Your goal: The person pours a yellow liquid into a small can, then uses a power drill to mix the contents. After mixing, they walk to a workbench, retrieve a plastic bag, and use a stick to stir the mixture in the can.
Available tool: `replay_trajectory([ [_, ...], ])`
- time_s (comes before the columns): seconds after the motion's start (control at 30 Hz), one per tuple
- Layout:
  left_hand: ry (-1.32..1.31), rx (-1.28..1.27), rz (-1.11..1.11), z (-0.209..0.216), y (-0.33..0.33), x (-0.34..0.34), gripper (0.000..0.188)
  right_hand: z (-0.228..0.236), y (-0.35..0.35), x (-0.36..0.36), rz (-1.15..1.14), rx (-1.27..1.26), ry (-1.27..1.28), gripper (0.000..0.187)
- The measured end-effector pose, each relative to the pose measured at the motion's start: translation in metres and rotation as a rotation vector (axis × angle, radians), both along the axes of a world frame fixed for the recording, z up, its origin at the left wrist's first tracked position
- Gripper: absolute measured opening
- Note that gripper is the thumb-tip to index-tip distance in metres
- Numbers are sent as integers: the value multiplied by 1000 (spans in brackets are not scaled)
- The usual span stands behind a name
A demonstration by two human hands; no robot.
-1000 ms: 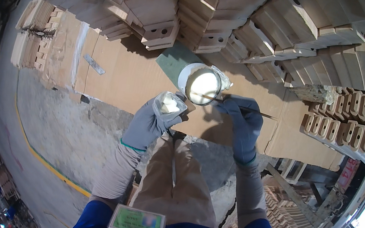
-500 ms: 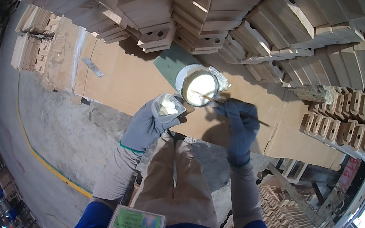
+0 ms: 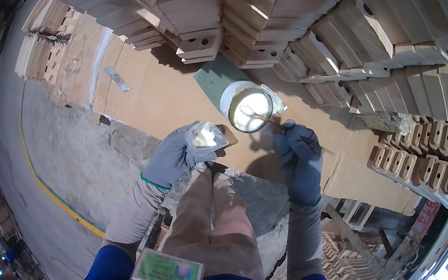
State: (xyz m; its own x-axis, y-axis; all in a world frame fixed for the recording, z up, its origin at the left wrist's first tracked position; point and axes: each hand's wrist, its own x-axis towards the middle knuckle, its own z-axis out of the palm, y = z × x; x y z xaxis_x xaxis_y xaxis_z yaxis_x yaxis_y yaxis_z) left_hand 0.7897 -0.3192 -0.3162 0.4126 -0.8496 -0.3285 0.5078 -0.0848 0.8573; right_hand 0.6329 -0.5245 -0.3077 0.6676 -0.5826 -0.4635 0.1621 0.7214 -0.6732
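1. The step in hand is judged to be stirring or scooping: the tip of a thin stick [image 3: 269, 121] is set in the white paste [image 3: 260, 106] of a round tub [image 3: 227, 99], at the upper middle of the frame.
2. The stick is gripped by the gloved right hand [image 3: 304, 161], right of centre, with the fingers closed around its shaft.
3. A clear plastic container [image 3: 197, 150] with white stuff inside is grasped by the gloved left hand [image 3: 170, 158], near the centre, below and left of the tub; the two appear apart.
4. For the next move, a firm grip on the stick and clearance of the tub's rim would seem to be called for, with the plastic container held mouth-up.
5. The stick's long axis is slanted from upper left to lower right across the frame. Its tip is pointed leftward into the tub; its other end is seen faintly beyond the right hand. The tip's exact shape cannot be told.
6. The tub's mouth is turned toward the camera; any slight tilt cannot be judged. A green sheet [image 3: 213, 77] is seen beside it on the cardboard-covered tabletop [image 3: 151, 99].
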Motion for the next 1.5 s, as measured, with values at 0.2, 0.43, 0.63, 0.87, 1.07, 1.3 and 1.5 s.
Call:
replay_trajectory([
  [0.2,-535,133,-150,-6,11,6,32,32,-7,11,119,-438,50,17],
  [0.43,297,134,-138,11,-6,18,27,86,13,48,606,-641,116,8],
  [0.63,147,256,-316,17,-8,26,25,93,21,57,618,-1074,-11,13],
  [0.87,-3,215,-383,15,-5,26,25,92,8,46,543,-557,-139,16],
  [1.07,23,156,-275,14,2,16,26,90,4,26,292,-476,6,19],
  [1.3,-697,60,-267,-16,6,9,36,55,-10,8,152,-976,195,9],
  [1.5,-420,66,-116,-24,3,2,50,18,-4,10,99,-622,187,10],
])
